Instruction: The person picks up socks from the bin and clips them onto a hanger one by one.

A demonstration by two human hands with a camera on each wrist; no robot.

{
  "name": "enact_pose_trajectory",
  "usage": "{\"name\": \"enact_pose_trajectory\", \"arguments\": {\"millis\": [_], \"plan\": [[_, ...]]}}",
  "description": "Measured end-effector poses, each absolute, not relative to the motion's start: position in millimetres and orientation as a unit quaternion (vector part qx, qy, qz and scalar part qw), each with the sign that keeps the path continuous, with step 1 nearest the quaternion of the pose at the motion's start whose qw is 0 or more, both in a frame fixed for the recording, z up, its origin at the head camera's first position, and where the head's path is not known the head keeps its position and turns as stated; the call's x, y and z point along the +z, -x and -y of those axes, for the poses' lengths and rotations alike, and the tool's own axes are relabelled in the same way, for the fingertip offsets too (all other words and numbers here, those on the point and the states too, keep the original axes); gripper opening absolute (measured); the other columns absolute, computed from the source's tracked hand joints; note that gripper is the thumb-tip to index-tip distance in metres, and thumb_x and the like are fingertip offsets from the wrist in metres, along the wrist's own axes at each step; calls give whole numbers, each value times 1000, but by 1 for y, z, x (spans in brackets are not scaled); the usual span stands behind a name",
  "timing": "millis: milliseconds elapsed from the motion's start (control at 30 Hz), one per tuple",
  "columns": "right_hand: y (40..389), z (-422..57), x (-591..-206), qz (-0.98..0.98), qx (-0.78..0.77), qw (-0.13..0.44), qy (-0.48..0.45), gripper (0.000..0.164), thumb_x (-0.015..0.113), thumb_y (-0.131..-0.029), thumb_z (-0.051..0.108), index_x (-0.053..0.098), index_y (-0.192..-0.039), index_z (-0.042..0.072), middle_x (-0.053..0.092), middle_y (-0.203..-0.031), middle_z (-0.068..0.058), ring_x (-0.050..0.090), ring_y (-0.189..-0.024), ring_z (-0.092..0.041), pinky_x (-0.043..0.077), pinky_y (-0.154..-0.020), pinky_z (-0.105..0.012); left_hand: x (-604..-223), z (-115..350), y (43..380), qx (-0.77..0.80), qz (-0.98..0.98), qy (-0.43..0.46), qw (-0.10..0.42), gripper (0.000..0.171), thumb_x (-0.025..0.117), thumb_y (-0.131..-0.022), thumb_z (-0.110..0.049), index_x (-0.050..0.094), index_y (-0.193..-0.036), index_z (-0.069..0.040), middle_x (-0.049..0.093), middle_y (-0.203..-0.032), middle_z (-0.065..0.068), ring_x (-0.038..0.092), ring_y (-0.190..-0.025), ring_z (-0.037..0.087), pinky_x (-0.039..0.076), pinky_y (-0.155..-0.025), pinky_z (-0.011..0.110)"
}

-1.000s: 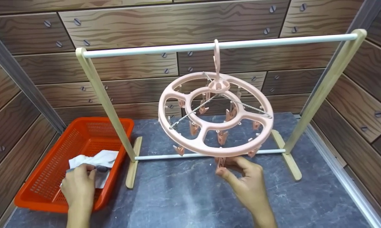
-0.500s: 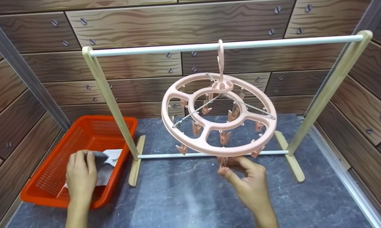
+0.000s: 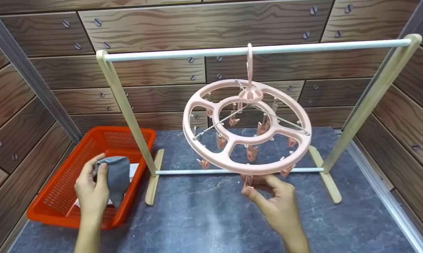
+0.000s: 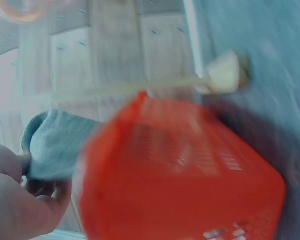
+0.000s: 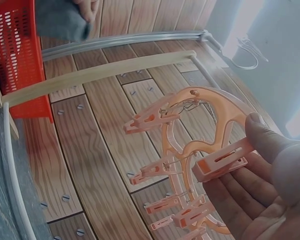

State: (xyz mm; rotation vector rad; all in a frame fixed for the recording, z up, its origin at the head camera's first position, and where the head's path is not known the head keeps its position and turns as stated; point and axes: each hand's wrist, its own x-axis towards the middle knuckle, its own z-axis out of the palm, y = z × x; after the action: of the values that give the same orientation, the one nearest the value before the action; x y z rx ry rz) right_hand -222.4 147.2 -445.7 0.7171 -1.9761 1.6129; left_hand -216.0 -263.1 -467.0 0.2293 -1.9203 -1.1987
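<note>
My left hand [image 3: 92,184] holds a grey sock [image 3: 118,177] by its top edge, between thumb and fingers. The sock hangs over the right side of the red basket [image 3: 33,212]; in the left wrist view the grey fabric [image 4: 62,145] curves open at its upper end. My right hand [image 3: 280,207] pinches a pink clothespin [image 3: 248,180] at the front of a round pink clip hanger [image 3: 253,170]. The right wrist view shows this clothespin [image 5: 222,161] between thumb and fingers. Several other clothespins dangle from the rings.
The hanger hooks over the white top bar [image 3: 183,54] of a rack with wooden legs [image 3: 128,112]. White cloth [image 3: 134,168] lies in the basket, beside the rack's left foot [image 3: 154,177]. Wood-patterned walls stand behind and at both sides of the grey table [image 3: 197,221].
My left hand has lifted the grey sock up from the basket, and it now hangs unfolded. The right hand stays on the same clothespin. The head view has shifted slightly.
</note>
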Motion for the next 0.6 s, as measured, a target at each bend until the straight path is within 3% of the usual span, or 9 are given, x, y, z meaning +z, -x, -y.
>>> {"name": "enact_pose_trajectory", "arguments": {"millis": [100,233,333,433,533,600], "plan": [[223,-147,-447,720,591,247,-267,37,82,-70,-9,75,-103,6,76,-89,-5,75,-79,-17,60,-75,-27,-457,257,210,-614,690,-88,373,34,59,-98,-4,59,-132,-4,64,-82,2,56,-64,8,48,-55,18],[223,-146,-448,714,593,251,-276,37,81,-71,-10,74,-105,4,76,-90,-11,74,-80,-16,60,-75,-25,-454,258,207,-731,581,-110,340,38,59,-98,-3,53,-135,-7,65,-101,7,62,-72,16,54,-57,21],[223,-146,-448,713,594,250,-278,37,80,-71,-11,74,-105,3,76,-90,-12,74,-80,-16,59,-75,-25,-468,265,210,-685,627,-130,347,38,58,-96,3,54,-133,-5,64,-103,9,61,-69,10,51,-56,18],[223,-146,-447,713,595,249,-276,37,80,-71,-11,74,-105,4,76,-90,-11,74,-79,-17,60,-75,-26,-488,273,213,-522,768,-154,337,41,58,-92,7,58,-130,-6,68,-104,12,57,-63,12,47,-54,21],[223,-147,-447,715,593,251,-272,36,80,-71,-11,74,-103,4,76,-88,-11,74,-77,-17,60,-75,-26,-503,277,213,-385,869,-124,284,47,64,-87,6,59,-132,-7,67,-116,20,63,-89,26,51,-80,35],[223,-146,-448,716,592,252,-271,36,80,-71,-12,74,-103,4,76,-88,-11,74,-76,-17,60,-75,-26,-508,276,209,-347,900,-94,247,47,67,-87,3,59,-132,-7,57,-132,26,58,-110,41,46,-95,52]]}}
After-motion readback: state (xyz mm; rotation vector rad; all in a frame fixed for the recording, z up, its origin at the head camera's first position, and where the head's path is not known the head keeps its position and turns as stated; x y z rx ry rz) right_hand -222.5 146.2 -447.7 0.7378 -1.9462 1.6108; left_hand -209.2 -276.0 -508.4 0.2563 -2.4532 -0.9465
